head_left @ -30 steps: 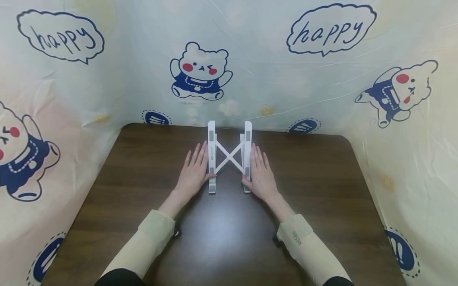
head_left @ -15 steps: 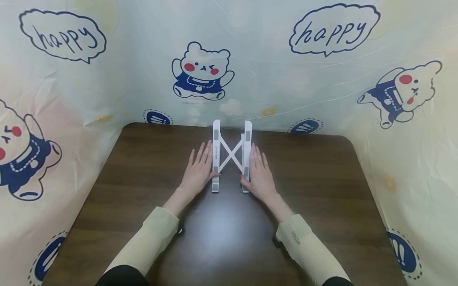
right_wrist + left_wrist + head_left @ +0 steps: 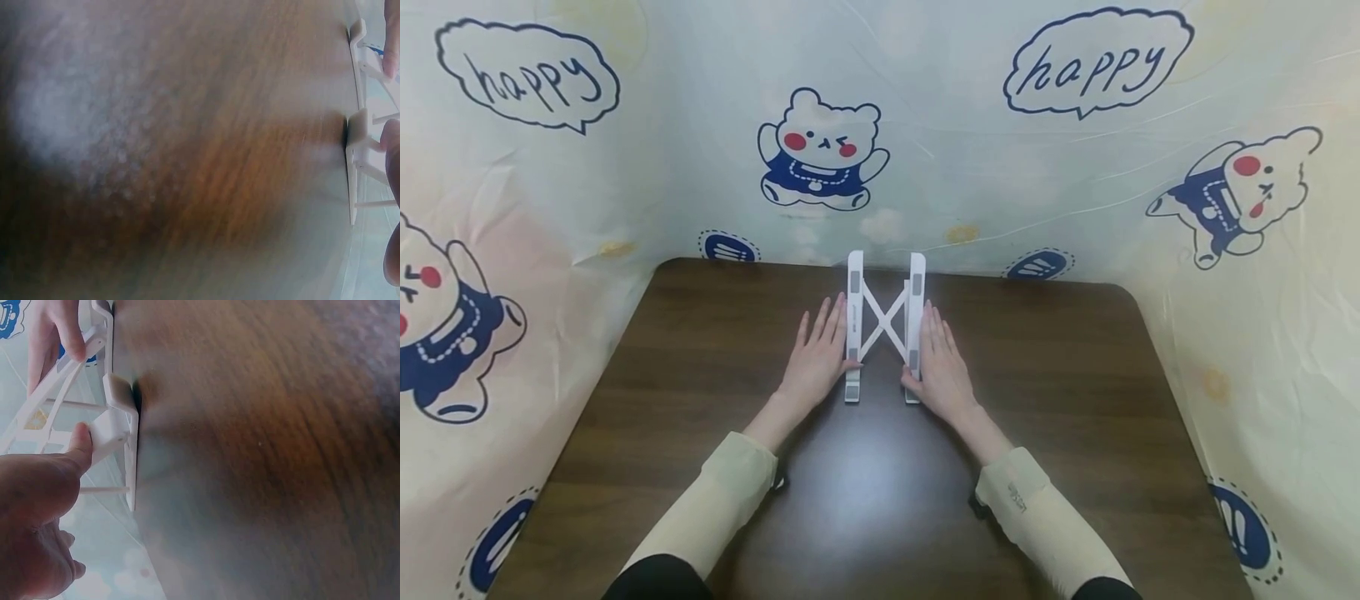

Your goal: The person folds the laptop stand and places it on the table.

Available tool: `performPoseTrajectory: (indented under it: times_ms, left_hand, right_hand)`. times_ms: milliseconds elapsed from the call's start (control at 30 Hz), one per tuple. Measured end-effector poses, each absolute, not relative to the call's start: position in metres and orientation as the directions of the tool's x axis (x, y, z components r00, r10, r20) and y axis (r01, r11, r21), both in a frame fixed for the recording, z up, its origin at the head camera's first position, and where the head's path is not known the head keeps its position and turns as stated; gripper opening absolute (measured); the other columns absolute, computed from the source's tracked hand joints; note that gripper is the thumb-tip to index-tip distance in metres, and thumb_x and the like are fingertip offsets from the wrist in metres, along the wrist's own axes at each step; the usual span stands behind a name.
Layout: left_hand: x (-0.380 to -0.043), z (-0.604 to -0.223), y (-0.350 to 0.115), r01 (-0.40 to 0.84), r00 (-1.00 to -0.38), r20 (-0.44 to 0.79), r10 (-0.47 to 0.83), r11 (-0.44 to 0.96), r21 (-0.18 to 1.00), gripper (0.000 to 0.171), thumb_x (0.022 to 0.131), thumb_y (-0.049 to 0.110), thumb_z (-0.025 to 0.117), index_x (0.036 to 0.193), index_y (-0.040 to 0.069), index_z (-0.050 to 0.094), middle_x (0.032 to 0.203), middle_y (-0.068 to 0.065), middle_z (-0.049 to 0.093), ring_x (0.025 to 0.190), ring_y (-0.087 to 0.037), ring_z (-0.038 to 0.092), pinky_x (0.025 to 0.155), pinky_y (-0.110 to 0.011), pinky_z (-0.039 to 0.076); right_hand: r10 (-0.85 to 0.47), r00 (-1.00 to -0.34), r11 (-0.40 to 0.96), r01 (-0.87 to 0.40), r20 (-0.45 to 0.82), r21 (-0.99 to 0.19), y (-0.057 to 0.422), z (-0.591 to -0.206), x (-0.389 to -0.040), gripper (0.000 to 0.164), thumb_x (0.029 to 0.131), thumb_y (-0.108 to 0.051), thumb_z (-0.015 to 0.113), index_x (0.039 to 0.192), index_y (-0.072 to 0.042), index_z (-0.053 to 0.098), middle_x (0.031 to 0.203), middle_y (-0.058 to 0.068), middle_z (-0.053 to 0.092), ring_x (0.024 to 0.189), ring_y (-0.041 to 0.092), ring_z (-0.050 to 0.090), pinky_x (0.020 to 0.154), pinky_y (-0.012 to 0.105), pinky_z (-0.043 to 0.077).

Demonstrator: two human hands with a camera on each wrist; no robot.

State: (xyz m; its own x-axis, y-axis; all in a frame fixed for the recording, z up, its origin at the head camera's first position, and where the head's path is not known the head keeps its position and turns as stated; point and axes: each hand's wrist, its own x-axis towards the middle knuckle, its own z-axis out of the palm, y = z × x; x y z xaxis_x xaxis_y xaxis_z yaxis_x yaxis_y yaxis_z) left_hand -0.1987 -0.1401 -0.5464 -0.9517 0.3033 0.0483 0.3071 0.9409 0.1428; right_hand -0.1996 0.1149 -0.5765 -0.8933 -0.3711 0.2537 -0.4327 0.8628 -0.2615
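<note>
A white folding laptop stand (image 3: 854, 287) stands on the dark wooden table, its two side rails joined by an X-shaped brace (image 3: 886, 321). My left hand (image 3: 811, 360) lies along the outside of the left rail, fingers straight and thumb over its top. Against the right rail (image 3: 917, 292), my right hand (image 3: 947, 367) presses the same way. In the left wrist view, the left thumb (image 3: 80, 447) touches the stand's upper arm near the front lip. Only part of the right hand (image 3: 392, 156) shows at the edge of the right wrist view.
The brown wooden table (image 3: 1060, 400) has rounded far corners. Directly behind it and along both sides hangs a pale curtain (image 3: 940, 167) printed with bears and "happy" bubbles. The stand's far end is close to the table's back edge.
My left hand has pushed the left rail to the right, and the right rail has shifted slightly left. The rails are closer together and the X brace is narrower.
</note>
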Motion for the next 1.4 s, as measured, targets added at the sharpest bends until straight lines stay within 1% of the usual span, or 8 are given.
performPoseTrajectory:
  times_ms: [100,300,400,600,767,1000,1200,1400]
  left_hand:
    - [-0.199,-0.546,-0.140,0.310,-0.951,0.044,0.307,0.940,0.142,0.114,0.102,0.049,0.075,0.176,0.002,0.001,0.187,-0.012,-0.003,0.175,-0.036,0.005,0.142,-0.061,0.009]
    - [-0.200,-0.546,-0.139,0.321,-0.947,0.067,0.315,0.939,0.120,0.113,0.101,0.049,0.075,0.176,0.001,0.006,0.187,-0.015,0.004,0.174,-0.037,0.008,0.141,-0.063,0.014]
    - [-0.200,-0.547,-0.138,0.321,-0.947,0.061,0.316,0.939,0.125,0.114,0.101,0.049,0.075,0.176,0.001,0.004,0.187,-0.015,0.003,0.175,-0.037,0.008,0.141,-0.063,0.012]
    - [-0.200,-0.548,-0.136,0.335,-0.942,0.061,0.330,0.933,0.133,0.115,0.101,0.049,0.075,0.176,0.001,0.002,0.187,-0.013,0.001,0.175,-0.037,0.008,0.142,-0.063,0.012]
    - [-0.202,-0.547,-0.135,0.341,-0.940,0.072,0.334,0.932,0.127,0.115,0.101,0.050,0.075,0.176,0.001,0.003,0.187,-0.014,0.001,0.174,-0.037,0.009,0.141,-0.062,0.012]
    - [-0.204,-0.547,-0.131,0.334,-0.943,0.062,0.328,0.934,0.128,0.116,0.100,0.051,0.076,0.176,0.001,0.002,0.187,-0.014,0.002,0.175,-0.037,0.009,0.141,-0.063,0.014]
    - [-0.206,-0.548,-0.126,0.340,-0.940,0.053,0.336,0.931,0.135,0.115,0.101,0.050,0.075,0.176,0.002,0.003,0.187,-0.013,0.000,0.175,-0.037,0.009,0.141,-0.064,0.014]
    - [-0.207,-0.548,-0.122,0.355,-0.935,0.052,0.351,0.925,0.136,0.114,0.101,0.051,0.073,0.176,0.002,0.002,0.187,-0.013,-0.001,0.175,-0.037,0.009,0.141,-0.063,0.011]
  right_hand:
    - [-0.369,-0.896,0.863,-0.430,0.248,-0.267,0.114,-0.577,-0.200,0.108,0.099,-0.029,0.077,0.174,0.005,0.006,0.185,0.022,0.009,0.174,0.035,0.015,0.142,0.047,0.019]
    - [-0.369,-0.891,0.865,-0.434,0.265,-0.254,0.113,-0.578,-0.201,0.110,0.098,-0.029,0.079,0.174,0.005,0.007,0.185,0.023,0.010,0.173,0.036,0.017,0.142,0.048,0.018]
    - [-0.367,-0.895,0.866,-0.428,0.252,-0.260,0.112,-0.578,-0.200,0.110,0.099,-0.028,0.078,0.174,0.005,0.006,0.186,0.022,0.008,0.174,0.035,0.016,0.143,0.047,0.018]
    - [-0.370,-0.896,0.858,-0.431,0.243,-0.281,0.110,-0.577,-0.199,0.110,0.098,-0.027,0.078,0.174,0.005,0.006,0.185,0.024,0.008,0.174,0.036,0.016,0.141,0.052,0.023]
    - [-0.367,-0.895,0.858,-0.431,0.253,-0.278,0.109,-0.576,-0.200,0.110,0.098,-0.027,0.079,0.174,0.005,0.006,0.185,0.023,0.009,0.174,0.037,0.017,0.141,0.053,0.023]
    - [-0.367,-0.903,0.856,-0.422,0.224,-0.298,0.108,-0.574,-0.201,0.111,0.099,-0.028,0.077,0.174,0.005,0.003,0.186,0.023,0.005,0.174,0.035,0.012,0.143,0.048,0.014]
    - [-0.376,-0.896,0.855,-0.434,0.238,-0.284,0.107,-0.576,-0.202,0.112,0.097,-0.028,0.078,0.174,0.006,0.004,0.185,0.026,0.008,0.174,0.036,0.015,0.143,0.050,0.017]
    - [-0.384,-0.895,0.857,-0.437,0.227,-0.273,0.106,-0.575,-0.204,0.116,0.097,-0.030,0.080,0.174,0.004,0.000,0.185,0.024,0.006,0.174,0.034,0.014,0.143,0.050,0.015]
